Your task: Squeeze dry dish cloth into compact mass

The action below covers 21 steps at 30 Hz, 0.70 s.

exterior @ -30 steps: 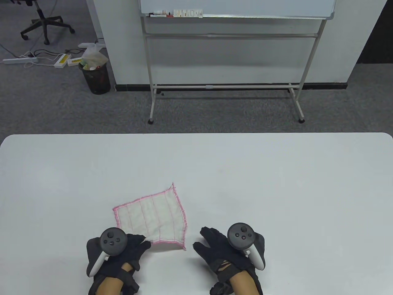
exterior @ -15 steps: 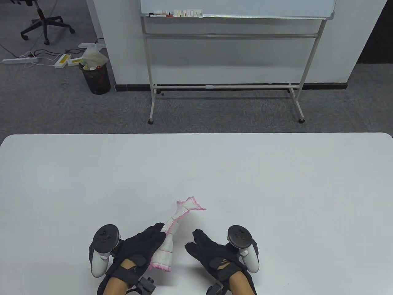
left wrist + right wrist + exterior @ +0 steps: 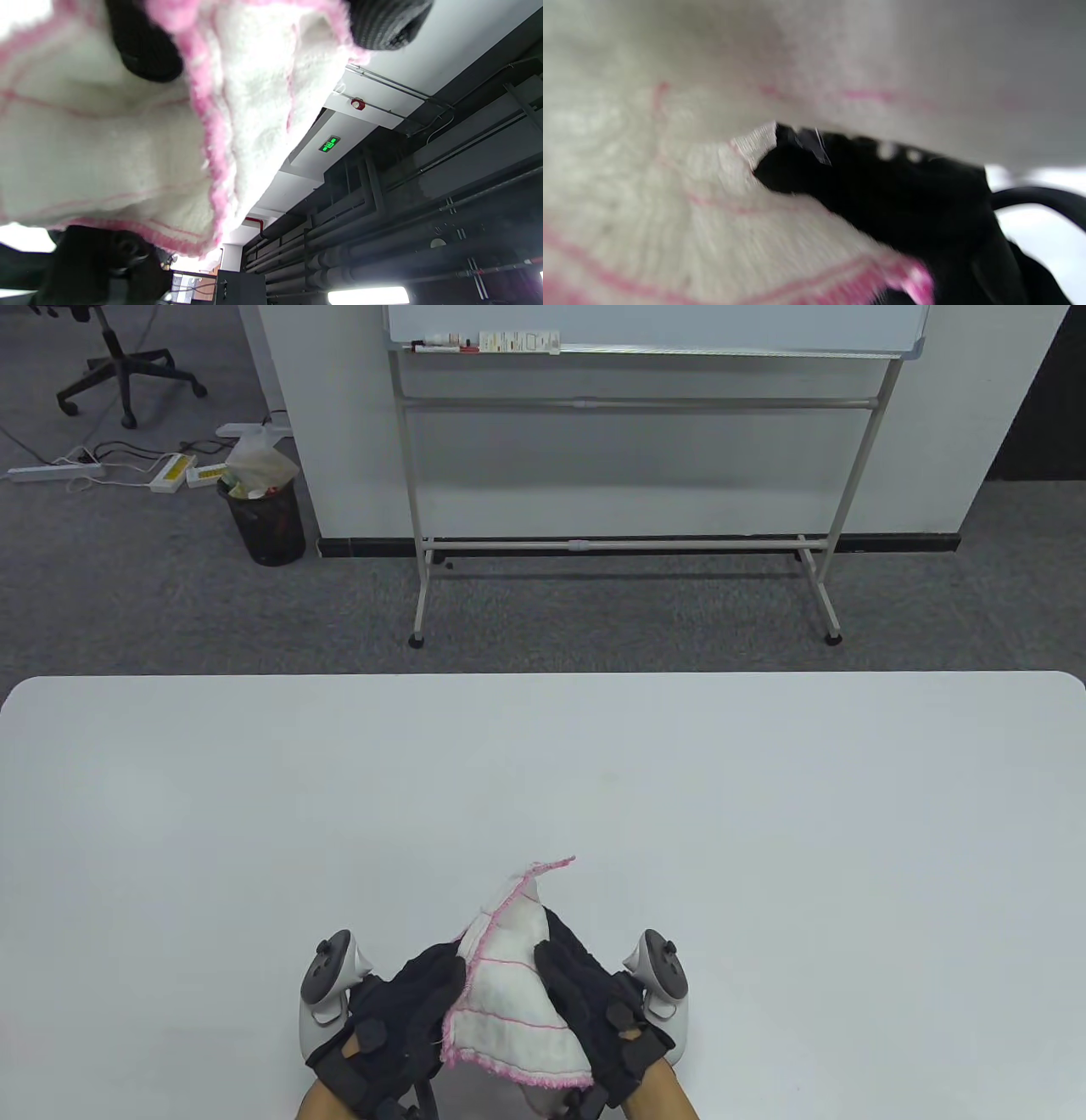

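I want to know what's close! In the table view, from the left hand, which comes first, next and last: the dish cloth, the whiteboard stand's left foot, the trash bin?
1. Dish cloth: touching the left hand, held between both hands.
2. Whiteboard stand's left foot: on the carpet past the table's far edge.
3. Trash bin: farther back, on the left by the wall.

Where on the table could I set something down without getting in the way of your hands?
The table is bare to the far side, left and right. The only crowded spot is the near middle edge, where the left hand and right hand hold the dish cloth between them.
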Each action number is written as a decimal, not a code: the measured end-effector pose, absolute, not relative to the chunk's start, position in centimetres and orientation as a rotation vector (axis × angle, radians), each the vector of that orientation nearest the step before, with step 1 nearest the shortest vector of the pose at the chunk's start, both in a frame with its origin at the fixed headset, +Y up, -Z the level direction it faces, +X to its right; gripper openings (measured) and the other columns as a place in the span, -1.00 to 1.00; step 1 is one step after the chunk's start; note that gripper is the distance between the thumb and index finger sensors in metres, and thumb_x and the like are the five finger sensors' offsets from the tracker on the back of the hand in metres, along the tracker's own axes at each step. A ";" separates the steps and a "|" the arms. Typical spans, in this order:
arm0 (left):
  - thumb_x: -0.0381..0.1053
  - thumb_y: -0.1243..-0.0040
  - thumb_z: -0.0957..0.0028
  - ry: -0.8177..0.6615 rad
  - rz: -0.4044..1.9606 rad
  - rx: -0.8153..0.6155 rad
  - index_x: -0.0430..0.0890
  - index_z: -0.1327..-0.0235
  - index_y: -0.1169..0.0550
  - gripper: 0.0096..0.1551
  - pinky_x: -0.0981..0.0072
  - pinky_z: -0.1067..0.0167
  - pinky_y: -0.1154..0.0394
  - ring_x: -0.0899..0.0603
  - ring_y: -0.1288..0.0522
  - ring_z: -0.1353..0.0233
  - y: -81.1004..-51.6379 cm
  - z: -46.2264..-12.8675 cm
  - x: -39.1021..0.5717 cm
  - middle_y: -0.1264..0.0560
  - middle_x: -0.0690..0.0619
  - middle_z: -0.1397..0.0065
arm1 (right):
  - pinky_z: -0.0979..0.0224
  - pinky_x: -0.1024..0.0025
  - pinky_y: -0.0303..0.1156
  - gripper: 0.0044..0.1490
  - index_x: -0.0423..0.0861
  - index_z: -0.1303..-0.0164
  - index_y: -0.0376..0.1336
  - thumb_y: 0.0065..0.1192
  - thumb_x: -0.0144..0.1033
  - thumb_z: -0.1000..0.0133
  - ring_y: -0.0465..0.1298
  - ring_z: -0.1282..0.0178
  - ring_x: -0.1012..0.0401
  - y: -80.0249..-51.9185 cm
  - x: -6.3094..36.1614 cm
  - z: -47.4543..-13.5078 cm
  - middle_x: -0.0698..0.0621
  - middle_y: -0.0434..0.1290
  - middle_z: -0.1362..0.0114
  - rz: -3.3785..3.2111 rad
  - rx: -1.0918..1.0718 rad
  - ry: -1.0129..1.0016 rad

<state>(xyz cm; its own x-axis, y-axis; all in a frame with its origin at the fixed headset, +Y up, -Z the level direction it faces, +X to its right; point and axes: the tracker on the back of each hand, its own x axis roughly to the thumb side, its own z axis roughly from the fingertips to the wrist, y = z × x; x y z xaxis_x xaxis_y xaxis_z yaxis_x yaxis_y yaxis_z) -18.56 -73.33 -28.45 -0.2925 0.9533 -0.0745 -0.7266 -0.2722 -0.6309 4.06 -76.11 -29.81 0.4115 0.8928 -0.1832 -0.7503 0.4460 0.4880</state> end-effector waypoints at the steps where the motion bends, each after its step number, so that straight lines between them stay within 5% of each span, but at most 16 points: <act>1: 0.27 -0.05 -0.24 -0.546 1.794 -0.534 0.03 -0.28 -0.41 -0.51 0.00 -0.25 -0.54 -0.19 -0.44 -0.51 -73.3 -28.4 -18.8 -0.07 -0.12 -0.64 | -0.04 -0.01 0.50 0.28 -0.25 -0.54 -0.34 0.34 0.22 -0.14 0.53 -0.17 -0.18 -76.1 4.3 -29.9 -0.28 0.18 -0.48 1.064 0.349 0.440; 4: 0.26 -0.07 -0.24 -0.418 1.716 -0.488 -0.02 -0.25 -0.43 -0.51 0.05 -0.11 -0.56 -0.13 -0.62 -0.21 -73.2 -28.2 -19.7 -0.35 -0.12 -0.50 | 0.00 0.04 0.52 0.02 -0.23 -0.53 -0.14 0.37 -0.02 -0.16 0.59 -0.07 -0.10 -75.6 5.3 -30.2 -0.22 0.32 -0.39 1.101 0.317 0.357; 8: 0.24 -0.09 -0.23 -0.316 1.504 -0.485 -0.05 -0.23 -0.45 -0.50 0.02 -0.06 -0.55 -0.15 -0.63 -0.15 -73.3 -28.1 -20.7 -0.45 -0.18 -0.37 | 0.09 0.06 0.56 -0.32 -0.19 -0.37 0.19 0.41 -0.26 -0.11 0.67 0.07 -0.05 -74.8 6.9 -30.5 -0.17 0.50 -0.24 1.108 0.231 0.195; 11: 0.25 -0.10 -0.22 -0.247 1.313 -0.417 -0.07 -0.28 -0.41 -0.46 -0.08 -0.14 -0.49 -0.24 -0.56 -0.25 -73.2 -27.9 -21.0 -0.37 -0.22 -0.43 | 0.10 0.04 0.55 -0.38 -0.19 -0.32 0.24 0.41 -0.29 -0.11 0.67 0.06 -0.07 -74.1 7.6 -30.4 -0.17 0.51 -0.23 1.265 0.235 0.104; 14: 0.30 -0.16 -0.15 -0.251 1.156 -0.130 -0.09 -0.48 -0.18 -0.18 -0.34 -0.32 -0.22 -0.46 -0.18 -0.51 -72.0 -27.4 -20.9 -0.01 -0.28 -0.60 | 0.12 0.05 0.56 -0.38 -0.19 -0.31 0.24 0.40 -0.26 -0.11 0.68 0.07 -0.06 -73.7 8.0 -30.1 -0.18 0.52 -0.22 1.388 0.180 0.008; 17: 0.33 -0.17 -0.12 -0.409 0.910 0.122 0.00 -0.54 -0.07 -0.09 -0.40 -0.42 -0.03 -0.41 0.10 -0.63 -69.4 -26.3 -20.2 0.15 -0.15 -0.66 | 0.15 0.02 0.55 -0.38 -0.22 -0.30 0.25 0.40 -0.29 -0.09 0.68 0.09 -0.10 -73.5 8.2 -29.9 -0.21 0.52 -0.22 1.421 0.118 -0.048; 21: 0.29 -0.23 -0.09 -0.572 0.771 0.202 0.06 -0.55 -0.07 -0.10 -0.38 -0.47 0.02 -0.32 0.13 -0.68 -68.0 -25.0 -18.1 0.13 -0.03 -0.69 | 0.11 0.01 0.54 -0.37 -0.22 -0.32 0.24 0.39 -0.29 -0.10 0.67 0.05 -0.11 -73.6 7.6 -30.0 -0.22 0.51 -0.24 1.492 0.188 0.017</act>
<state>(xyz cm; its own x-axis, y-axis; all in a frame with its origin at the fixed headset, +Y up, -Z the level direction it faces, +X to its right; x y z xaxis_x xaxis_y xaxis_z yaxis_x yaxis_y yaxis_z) -18.11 -68.01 -25.02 0.5752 0.5999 0.5562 -0.7066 0.7069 -0.0318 7.59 -73.56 -30.05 0.0812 0.9912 0.1042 -0.9886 0.0668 0.1353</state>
